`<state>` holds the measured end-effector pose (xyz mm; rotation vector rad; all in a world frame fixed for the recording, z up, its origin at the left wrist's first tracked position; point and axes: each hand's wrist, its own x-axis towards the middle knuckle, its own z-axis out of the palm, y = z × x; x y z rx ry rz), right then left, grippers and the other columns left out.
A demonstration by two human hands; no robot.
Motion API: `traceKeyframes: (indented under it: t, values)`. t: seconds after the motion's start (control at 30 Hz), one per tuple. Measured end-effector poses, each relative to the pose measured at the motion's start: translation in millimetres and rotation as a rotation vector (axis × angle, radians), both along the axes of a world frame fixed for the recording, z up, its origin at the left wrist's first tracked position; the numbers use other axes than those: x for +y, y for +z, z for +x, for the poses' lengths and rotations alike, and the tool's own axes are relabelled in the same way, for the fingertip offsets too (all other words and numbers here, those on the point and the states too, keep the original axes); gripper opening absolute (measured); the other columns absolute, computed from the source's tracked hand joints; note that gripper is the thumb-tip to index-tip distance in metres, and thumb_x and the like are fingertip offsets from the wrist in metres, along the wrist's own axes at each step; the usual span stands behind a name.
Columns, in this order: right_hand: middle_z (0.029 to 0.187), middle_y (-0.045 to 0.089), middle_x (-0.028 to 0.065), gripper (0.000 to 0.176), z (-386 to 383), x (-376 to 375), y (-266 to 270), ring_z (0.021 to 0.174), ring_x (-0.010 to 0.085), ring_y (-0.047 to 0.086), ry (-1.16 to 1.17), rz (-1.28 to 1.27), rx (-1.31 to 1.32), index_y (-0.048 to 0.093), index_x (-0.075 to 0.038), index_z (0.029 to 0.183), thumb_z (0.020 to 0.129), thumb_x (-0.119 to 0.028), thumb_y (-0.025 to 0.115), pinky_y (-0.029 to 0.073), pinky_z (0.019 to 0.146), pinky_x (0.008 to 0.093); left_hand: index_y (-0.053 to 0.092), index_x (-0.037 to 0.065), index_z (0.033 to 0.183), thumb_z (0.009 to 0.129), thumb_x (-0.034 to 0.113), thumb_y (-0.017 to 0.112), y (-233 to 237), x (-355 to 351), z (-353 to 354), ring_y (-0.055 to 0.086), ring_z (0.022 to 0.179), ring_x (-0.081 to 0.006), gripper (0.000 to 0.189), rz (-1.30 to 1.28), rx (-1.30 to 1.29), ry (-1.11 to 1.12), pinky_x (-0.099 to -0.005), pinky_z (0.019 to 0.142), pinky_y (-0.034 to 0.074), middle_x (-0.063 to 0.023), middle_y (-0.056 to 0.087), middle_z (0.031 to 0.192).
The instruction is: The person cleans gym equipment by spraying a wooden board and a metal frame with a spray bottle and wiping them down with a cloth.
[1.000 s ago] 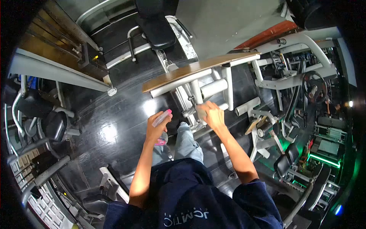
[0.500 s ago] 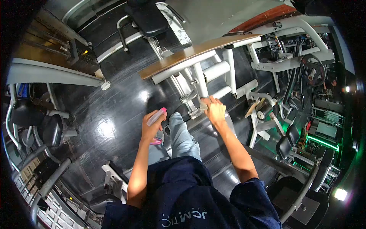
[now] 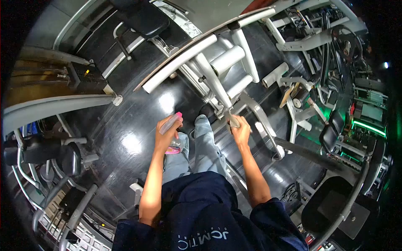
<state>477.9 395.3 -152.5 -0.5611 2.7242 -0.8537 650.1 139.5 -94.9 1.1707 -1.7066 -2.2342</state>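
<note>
My left hand (image 3: 162, 137) is wrapped round a spray bottle with a whitish trigger head (image 3: 169, 124) and a pink nozzle. Part of its clear body, with pink at the bottom, shows below my fingers. In my right hand (image 3: 241, 133) is a bunched greyish cloth (image 3: 233, 120), pinched between thumb and fingers. That cloth is right by the lower end of a white tubular post (image 3: 212, 81) on a gym machine. My legs in light jeans (image 3: 204, 144) stand between the two hands.
A long board edged by a white tube (image 3: 180, 62) crosses the upper middle. Behind it stands a black padded bench (image 3: 144, 19). A curved grey frame (image 3: 261, 117) lies right of my right hand. Padded machines (image 3: 69, 159) stand at left, and a black seat (image 3: 335, 205) at lower right.
The view has shifted, with the machine now higher and further left in it. My right hand with the cloth has drawn slightly back from the post. The bottle stays in my left hand.
</note>
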Motion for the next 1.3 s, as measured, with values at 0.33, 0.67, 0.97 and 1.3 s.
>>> traceKeyframes:
  t: [0.33,0.67,0.97,1.3]
  values:
    - [0.1,0.068,0.0047,0.028,17.4,-185.0,-46.1,0.085,0.0181,0.066,-0.671,-1.229,-1.255,0.065,-0.008,0.112,0.092,-0.028,0.065,0.055,0.073,0.0342,0.063,0.001,0.092,0.091,0.018,0.063,6.2,-12.6,28.3,0.055,0.049,-0.0129,0.018,0.018,-0.036,0.1,-0.0273,0.05,0.044,-0.0107,0.066,0.083]
    - [0.11,0.064,0.0122,0.037,-27.2,-316.7,-95.4,0.097,0.0264,0.066,-0.968,-1.815,-1.631,0.053,-0.008,0.117,0.106,-0.036,0.031,0.058,0.082,0.0429,0.063,-0.002,0.087,0.092,0.016,0.06,-23.9,-17.1,43.9,0.055,0.051,-0.013,0.019,-0.049,-0.162,-0.043,-0.0261,0.051,0.042,-0.0106,0.065,0.082]
    - [0.105,0.063,0.0089,0.024,9.1,-217.2,-69.1,0.085,0.0223,0.064,-0.819,-1.876,-1.447,0.055,-0.009,0.112,0.102,-0.027,0.044,0.058,0.071,0.0369,0.063,0.0,0.089,0.092,0.018,0.062,-48.5,-13.0,26.7,0.055,0.052,-0.012,0.018,-0.004,-0.12,-0.068,-0.0261,0.052,0.043,-0.0095,0.065,0.081]
    - [0.086,0.061,0.009,0.016,-13.6,-247.5,-89.3,0.061,0.0211,0.057,-0.819,-1.643,-1.438,0.057,-0.008,0.103,0.098,-0.021,0.048,0.052,0.056,0.0349,0.062,-0.002,0.09,0.091,0.024,0.06,-40.9,-30.4,-15.1,0.052,0.051,-0.0123,0.026,-0.048,-0.045,-0.153,-0.0262,0.054,0.042,-0.0094,0.063,0.082]
